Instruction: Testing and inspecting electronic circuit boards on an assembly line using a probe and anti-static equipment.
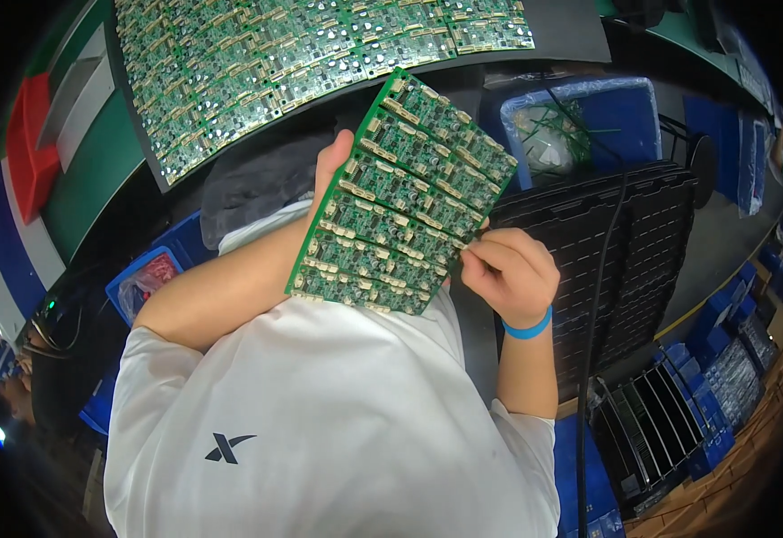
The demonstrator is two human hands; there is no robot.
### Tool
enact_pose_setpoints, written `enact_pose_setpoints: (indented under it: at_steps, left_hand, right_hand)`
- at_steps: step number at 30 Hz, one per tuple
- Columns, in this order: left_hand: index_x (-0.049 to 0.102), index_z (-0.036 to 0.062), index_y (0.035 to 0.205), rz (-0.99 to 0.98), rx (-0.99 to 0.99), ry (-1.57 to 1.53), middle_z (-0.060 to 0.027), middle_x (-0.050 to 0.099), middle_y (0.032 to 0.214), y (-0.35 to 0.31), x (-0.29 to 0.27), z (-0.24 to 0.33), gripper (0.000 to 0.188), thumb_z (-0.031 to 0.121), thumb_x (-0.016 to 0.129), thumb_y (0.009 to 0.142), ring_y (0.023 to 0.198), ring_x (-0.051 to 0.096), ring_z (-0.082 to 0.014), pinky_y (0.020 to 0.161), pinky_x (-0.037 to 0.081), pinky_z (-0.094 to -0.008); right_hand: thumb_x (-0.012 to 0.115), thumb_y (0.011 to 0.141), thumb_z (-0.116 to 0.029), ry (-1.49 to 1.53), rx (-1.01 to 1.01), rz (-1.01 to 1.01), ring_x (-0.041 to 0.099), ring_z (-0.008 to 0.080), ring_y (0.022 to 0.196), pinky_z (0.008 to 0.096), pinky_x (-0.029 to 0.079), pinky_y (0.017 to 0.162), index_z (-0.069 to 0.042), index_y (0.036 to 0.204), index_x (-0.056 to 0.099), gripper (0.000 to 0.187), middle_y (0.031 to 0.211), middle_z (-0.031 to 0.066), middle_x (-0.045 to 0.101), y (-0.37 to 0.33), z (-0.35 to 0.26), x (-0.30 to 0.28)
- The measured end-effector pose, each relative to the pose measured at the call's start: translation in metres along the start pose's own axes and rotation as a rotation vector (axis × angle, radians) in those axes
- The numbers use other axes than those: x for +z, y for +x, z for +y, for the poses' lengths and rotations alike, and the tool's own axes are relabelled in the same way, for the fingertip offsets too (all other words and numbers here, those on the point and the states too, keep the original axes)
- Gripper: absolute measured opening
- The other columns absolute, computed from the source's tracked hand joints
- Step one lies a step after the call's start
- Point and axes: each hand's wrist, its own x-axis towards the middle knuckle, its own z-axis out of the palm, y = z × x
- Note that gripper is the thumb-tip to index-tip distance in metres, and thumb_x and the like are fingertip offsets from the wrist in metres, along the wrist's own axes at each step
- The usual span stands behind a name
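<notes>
A green circuit board panel (400, 197), tilted and packed with rows of small boards and cream connectors, is held up in front of my white shirt. My left hand (332, 166) grips its left edge, thumb along the rim, the other fingers hidden behind it. At the panel's lower right edge, my right hand (515, 273) is closed, thumb and index finger pinched against the edge; whether a small piece is between them is too fine to make out. A blue band (529, 325) circles the right wrist.
Many similar boards (257, 67) lie in rows on a dark mat (571, 40) ahead. A blue bin (634, 117) with green strips stands at the right, near black ribbed trays (629, 260). A black cable (591, 359) hangs down there. Red and grey holders (31, 148) sit at left.
</notes>
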Motion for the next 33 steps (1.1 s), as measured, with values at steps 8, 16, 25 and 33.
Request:
enact_pose_setpoints:
  at_steps: [8,16,25,33]
  left_hand:
    - [0.031,0.0123,0.159,0.079,-0.023,0.180,-0.0310,0.041,0.153,0.002,0.013,0.001,0.115,0.084,0.062,0.075,0.134,0.047,-0.0538,0.100,0.044,-0.0733]
    - [0.031,0.0002,0.156,0.112,0.190,0.490,-0.0224,0.045,0.153,-0.011,0.025,-0.013,0.123,0.084,0.066,0.073,0.138,0.050,-0.0354,0.112,0.046,-0.0471]
    - [0.002,0.0005,0.160,0.047,0.182,1.085,-0.0154,0.027,0.156,-0.012,0.019,-0.018,0.144,0.094,0.059,0.068,0.147,0.026,-0.0252,0.119,0.024,-0.0397]
    - [0.004,-0.0022,0.159,0.118,0.155,1.130,-0.0156,0.032,0.148,-0.011,0.036,-0.018,0.139,0.095,0.051,0.072,0.141,0.031,-0.0251,0.117,0.024,-0.0386]
  right_hand:
    - [0.073,0.079,0.009,-0.312,0.360,0.420,0.061,0.0162,0.067,0.0250,0.048,0.060,-0.001,0.089,0.070,0.014,0.082,0.0067,0.067,-0.001,0.011,-0.029]
    - [0.082,0.074,0.006,0.151,0.473,0.124,0.049,0.0078,0.057,0.0234,0.038,0.050,0.000,0.092,0.073,0.021,0.087,0.0055,0.065,-0.003,-0.026,0.010]
    - [0.079,0.076,0.007,0.072,0.418,0.163,0.058,0.0158,0.059,0.0274,0.046,0.053,0.001,0.089,0.072,0.016,0.082,0.0075,0.064,0.007,-0.030,0.041]
    - [0.076,0.077,0.009,0.182,0.595,0.139,0.056,0.0107,0.056,0.0236,0.043,0.051,0.003,0.083,0.070,0.010,0.081,0.0074,0.064,0.011,-0.031,0.043]
